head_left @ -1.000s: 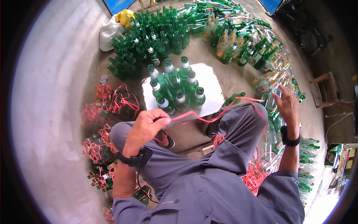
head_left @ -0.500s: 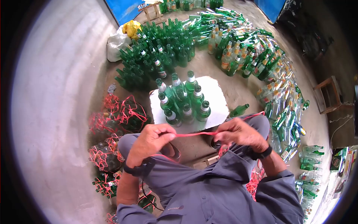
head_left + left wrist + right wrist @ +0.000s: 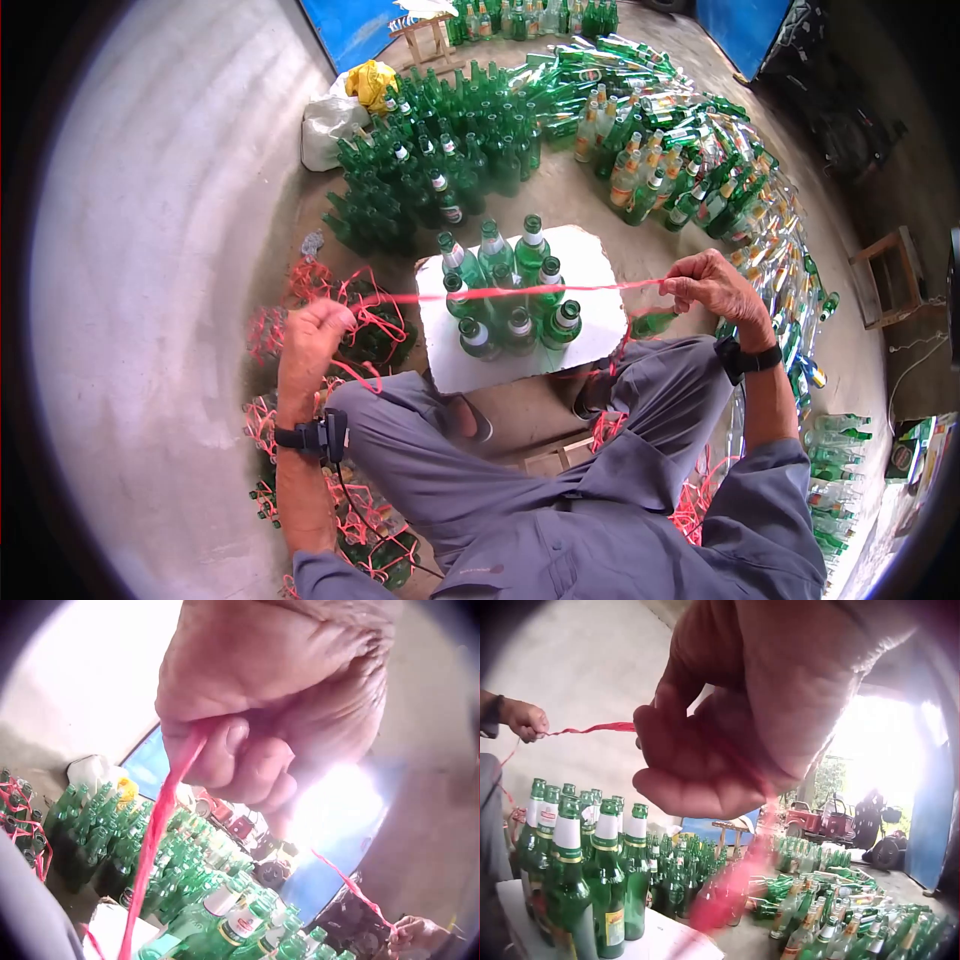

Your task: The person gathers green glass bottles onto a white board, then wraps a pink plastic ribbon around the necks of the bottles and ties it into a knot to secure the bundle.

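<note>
A length of red plastic twine [image 3: 590, 290] stretches nearly straight between the two hands, above a cluster of green bottles [image 3: 607, 877]. My left hand [image 3: 312, 345] grips one part of it at the left; in the left wrist view its fingers [image 3: 259, 761] curl in and a tail of twine hangs below. At the right, my right hand [image 3: 712, 288] pinches the other part, with a loose end trailing beneath the palm in the right wrist view. The bottles, labelled white at the neck, stand upright and close together on a white board [image 3: 450, 365] before the knees.
Many green bottles [image 3: 430, 180] stand behind the board. Toward the right lies a long heap of bottles [image 3: 770, 230]. Twine-tied bundles [image 3: 375, 335] sit along the left side. A yellow bag [image 3: 371, 84] and a wooden stool [image 3: 888, 278] are farther off.
The hands came together over the lap with the twine between them, then moved apart, left hand leftward and right hand rightward, pulling it out long. The right hand, earlier open, now pinches the twine.
</note>
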Tool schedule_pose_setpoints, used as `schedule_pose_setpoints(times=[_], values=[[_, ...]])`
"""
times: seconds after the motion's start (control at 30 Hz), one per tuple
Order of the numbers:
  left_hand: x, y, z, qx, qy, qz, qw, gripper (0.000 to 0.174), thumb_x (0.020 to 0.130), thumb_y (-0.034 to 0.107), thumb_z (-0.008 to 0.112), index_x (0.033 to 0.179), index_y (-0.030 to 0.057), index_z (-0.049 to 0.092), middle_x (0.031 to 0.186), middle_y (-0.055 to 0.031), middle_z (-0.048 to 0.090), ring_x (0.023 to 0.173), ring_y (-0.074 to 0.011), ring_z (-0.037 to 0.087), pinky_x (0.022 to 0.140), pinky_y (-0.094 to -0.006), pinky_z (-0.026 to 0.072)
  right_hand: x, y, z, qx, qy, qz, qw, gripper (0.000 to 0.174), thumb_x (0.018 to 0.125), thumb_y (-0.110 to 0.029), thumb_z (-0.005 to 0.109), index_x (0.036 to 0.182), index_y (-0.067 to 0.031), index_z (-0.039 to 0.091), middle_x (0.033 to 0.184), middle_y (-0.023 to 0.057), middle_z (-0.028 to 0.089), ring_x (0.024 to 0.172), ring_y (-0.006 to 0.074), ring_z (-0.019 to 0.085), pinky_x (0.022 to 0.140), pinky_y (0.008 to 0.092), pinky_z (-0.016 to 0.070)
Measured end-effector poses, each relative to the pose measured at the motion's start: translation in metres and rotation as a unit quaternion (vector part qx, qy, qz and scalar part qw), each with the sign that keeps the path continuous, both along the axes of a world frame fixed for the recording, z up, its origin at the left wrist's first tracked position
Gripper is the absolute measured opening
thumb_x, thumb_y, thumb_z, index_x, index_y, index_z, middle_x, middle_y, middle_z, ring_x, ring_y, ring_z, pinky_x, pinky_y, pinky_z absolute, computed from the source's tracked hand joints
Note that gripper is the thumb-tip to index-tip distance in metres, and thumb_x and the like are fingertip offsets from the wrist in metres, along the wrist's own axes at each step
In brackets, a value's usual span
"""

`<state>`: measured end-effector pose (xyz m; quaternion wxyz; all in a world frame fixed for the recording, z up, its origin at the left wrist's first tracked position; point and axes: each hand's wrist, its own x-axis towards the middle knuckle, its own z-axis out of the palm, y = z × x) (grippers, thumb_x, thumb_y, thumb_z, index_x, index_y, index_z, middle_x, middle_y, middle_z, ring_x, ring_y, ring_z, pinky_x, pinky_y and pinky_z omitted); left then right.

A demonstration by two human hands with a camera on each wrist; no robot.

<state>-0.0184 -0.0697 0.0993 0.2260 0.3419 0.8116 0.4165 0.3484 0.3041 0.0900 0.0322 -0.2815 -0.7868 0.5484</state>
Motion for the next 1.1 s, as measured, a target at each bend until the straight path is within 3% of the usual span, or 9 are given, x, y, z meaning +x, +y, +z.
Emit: schedule_pose_setpoints(times=[0.1, 0.37, 0.57, 0.67, 0.8, 0.83, 0.87, 1.03, 1.1], values=[[-0.021, 0.017, -0.007, 0.176, -0.118, 0.117, 0.970, 0.017, 0.098, 0.019, 0.059, 0.088, 0.0063, 0.063, 0.057, 0.0075, 0.043, 0.042, -0.0005, 0.032, 0.038, -0.0172, 0.0219, -0.020, 0.003, -0.001, 0.019, 0.017, 0.002, 1.000, 0.028, 0.094, -0.024, 0.064, 0.085, 0.0019, 0.072, 0.060, -0.0001, 0.058, 0.058, 0.0069, 0.057, 0.055, 0.0245, 0.0459], [-0.029, 0.086, -0.095, 0.247, -0.320, 0.142, 0.904, 0.014, 0.101, 0.019, 0.056, 0.097, 0.0058, 0.060, 0.061, 0.0018, 0.050, 0.041, -0.0041, 0.038, 0.035, -0.0193, 0.0273, -0.120, -0.005, -0.069, -0.133, 0.146, -0.144, 0.970, 0.028, 0.097, -0.021, 0.062, 0.092, 0.0053, 0.071, 0.061, -0.0001, 0.057, 0.053, 0.0073, 0.057, 0.050, 0.0220, 0.0495], [-0.024, 0.101, -0.077, 0.316, -0.311, 0.088, 0.892, 0.019, 0.103, 0.022, 0.054, 0.108, 0.0055, 0.063, 0.065, -0.0001, 0.053, 0.043, -0.0054, 0.039, 0.038, -0.0194, 0.0295, -0.146, -0.016, -0.062, -0.198, 0.255, -0.050, 0.945, 0.029, 0.100, -0.022, 0.061, 0.101, 0.0041, 0.071, 0.061, -0.0016, 0.054, 0.054, 0.0079, 0.053, 0.056, 0.0242, 0.0487], [-0.031, 0.098, -0.067, 0.352, -0.318, 0.092, 0.875, 0.018, 0.102, 0.020, 0.057, 0.107, 0.0050, 0.066, 0.065, 0.0002, 0.054, 0.046, -0.0032, 0.038, 0.039, -0.0186, 0.0279, -0.144, -0.010, -0.051, -0.253, 0.285, -0.082, 0.921, 0.030, 0.100, -0.023, 0.061, 0.103, 0.0045, 0.071, 0.059, -0.0025, 0.051, 0.053, 0.0076, 0.052, 0.055, 0.0245, 0.0476], [-0.051, 0.104, -0.105, 0.260, -0.291, 0.194, 0.900, 0.019, 0.101, 0.023, 0.058, 0.103, 0.0057, 0.065, 0.060, 0.0005, 0.053, 0.040, -0.0039, 0.037, 0.035, -0.0196, 0.0255, -0.155, 0.011, -0.085, -0.251, 0.269, -0.203, 0.908, 0.028, 0.098, -0.024, 0.063, 0.097, 0.0034, 0.070, 0.057, -0.0023, 0.050, 0.050, 0.0076, 0.052, 0.050, 0.0247, 0.0472], [-0.051, 0.107, -0.121, 0.253, -0.298, 0.208, 0.897, 0.019, 0.100, 0.024, 0.058, 0.100, 0.0059, 0.063, 0.057, 0.0003, 0.052, 0.037, -0.0045, 0.036, 0.032, -0.0204, 0.0241, -0.157, 0.009, -0.090, -0.212, 0.205, -0.209, 0.932, 0.029, 0.098, -0.025, 0.062, 0.097, 0.0034, 0.069, 0.058, -0.0031, 0.049, 0.047, 0.0071, 0.047, 0.047, 0.0246, 0.0449], [-0.052, 0.107, -0.136, 0.218, -0.283, 0.220, 0.908, 0.019, 0.101, 0.023, 0.055, 0.099, 0.0054, 0.062, 0.056, -0.0002, 0.052, 0.037, -0.0047, 0.036, 0.032, -0.0204, 0.0239, -0.159, 0.008, -0.100, -0.221, 0.167, -0.209, 0.938, 0.024, 0.096, -0.021, 0.063, 0.094, 0.0025, 0.070, 0.058, -0.0020, 0.051, 0.046, 0.0084, 0.051, 0.043, 0.0260, 0.0456], [-0.033, 0.092, -0.215, 0.029, -0.243, 0.162, 0.956, 0.016, 0.097, 0.018, 0.051, 0.098, 0.0054, 0.061, 0.060, -0.0002, 0.054, 0.036, -0.0069, 0.034, 0.033, -0.0231, 0.0236, -0.161, 0.007, -0.154, -0.153, 0.010, -0.178, 0.972, 0.018, 0.093, -0.012, 0.060, 0.085, 0.0029, 0.066, 0.055, 0.0024, 0.052, 0.044, 0.0120, 0.052, 0.041, 0.0287, 0.0468], [-0.024, 0.083, -0.236, -0.039, -0.199, 0.135, 0.970, 0.016, 0.094, 0.016, 0.053, 0.093, 0.0028, 0.063, 0.060, -0.0047, 0.058, 0.038, -0.0090, 0.041, 0.035, -0.0247, 0.0280, -0.161, 0.006, -0.172, -0.153, -0.046, -0.178, 0.971, 0.020, 0.094, -0.011, 0.059, 0.081, 0.0031, 0.063, 0.056, 0.0028, 0.050, 0.044, 0.0137, 0.050, 0.039, 0.0305, 0.0444]])
